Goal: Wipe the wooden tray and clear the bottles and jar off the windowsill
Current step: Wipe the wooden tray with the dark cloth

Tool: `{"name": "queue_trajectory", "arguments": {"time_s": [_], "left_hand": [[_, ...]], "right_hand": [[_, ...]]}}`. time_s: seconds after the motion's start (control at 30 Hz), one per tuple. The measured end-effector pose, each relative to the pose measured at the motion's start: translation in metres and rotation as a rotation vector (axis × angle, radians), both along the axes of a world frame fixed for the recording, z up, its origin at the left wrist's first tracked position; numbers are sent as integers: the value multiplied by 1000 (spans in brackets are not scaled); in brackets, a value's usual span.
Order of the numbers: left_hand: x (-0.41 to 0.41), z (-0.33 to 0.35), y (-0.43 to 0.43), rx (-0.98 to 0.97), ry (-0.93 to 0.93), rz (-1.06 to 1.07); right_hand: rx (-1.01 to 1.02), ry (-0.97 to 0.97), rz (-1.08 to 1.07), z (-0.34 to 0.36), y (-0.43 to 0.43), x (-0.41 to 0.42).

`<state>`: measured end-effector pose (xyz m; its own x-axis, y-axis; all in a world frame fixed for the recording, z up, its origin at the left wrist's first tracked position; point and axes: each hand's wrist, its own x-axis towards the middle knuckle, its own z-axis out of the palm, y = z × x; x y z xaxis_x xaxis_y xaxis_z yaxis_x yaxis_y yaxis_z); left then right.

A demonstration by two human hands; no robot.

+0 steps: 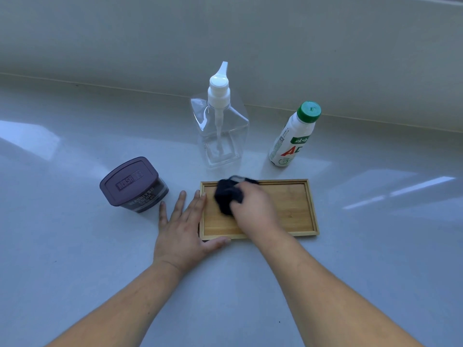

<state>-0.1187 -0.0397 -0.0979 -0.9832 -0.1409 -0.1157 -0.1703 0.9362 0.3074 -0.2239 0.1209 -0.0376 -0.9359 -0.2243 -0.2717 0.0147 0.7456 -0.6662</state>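
Wiping step underway: right hand (253,209) bunched around dark cloth (229,195), rubbing wooden tray (310,209) on windowsill (75,246). Left hand (184,226) spread flat, bracing tray's edge. Probably next: clearing 2 bottles, pump bottle (219,131) and green-capped bottle (293,139), plus jar (134,184), all standing just behind.

Dark cloth (229,194) motion-blurred; right hand (253,206) hides part of tray (295,209) floor; jar (136,186) label barely legible, perhaps cocoa.

A pale, glossy windowsill (75,246) fills the view, catching bright streaks of reflected light on both sides. Behind it rises a plain, off-white wall (225,33), meeting the sill along a thin seam.
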Motion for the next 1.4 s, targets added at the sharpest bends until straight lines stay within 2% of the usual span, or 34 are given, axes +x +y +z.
{"name": "queue_trajectory", "arguments": {"time_s": [0.1, 0.37, 0.43, 0.53, 0.6, 0.73, 0.8, 0.87, 1.13, 1.23, 1.3, 1.4], "left_hand": [[0, -1, -1, 16, 42, 1], [2, 0, -1, 28, 25, -46], [2, 2, -1, 32, 27, -45], [2, 5, -2, 21, -4, -13], [3, 6, -2, 4, -22, -10], [3, 6, -1, -7, -46, -13], [3, 6, -1, -7, -53, -15], [2, 6, 0, -7, -58, -16], [-1, 14, -1, 76, -87, -9], [-5, 26, -1, 128, -133, -18], [-6, 38, -1, 174, -135, -69], [-4, 66, 9, 375, -117, -157]], "right_hand": [[15, -65, 127, -6, -34, 25], [-73, -209, 81, -6, -26, 46], [-55, -190, 124, -4, -22, 43], [104, -64, 204, -3, 8, 33], [186, -23, 142, -3, 47, 26], [285, 32, -185, -4, 121, 15], [248, 46, -282, -5, 122, 16], [142, 39, -291, -5, 103, 20], [29, -70, 89, -4, 0, 49], [-68, -171, 92, 11, 4, 45], [-145, -164, 96, 28, 21, 45], [-285, -192, 86, 57, 50, 52]]}}
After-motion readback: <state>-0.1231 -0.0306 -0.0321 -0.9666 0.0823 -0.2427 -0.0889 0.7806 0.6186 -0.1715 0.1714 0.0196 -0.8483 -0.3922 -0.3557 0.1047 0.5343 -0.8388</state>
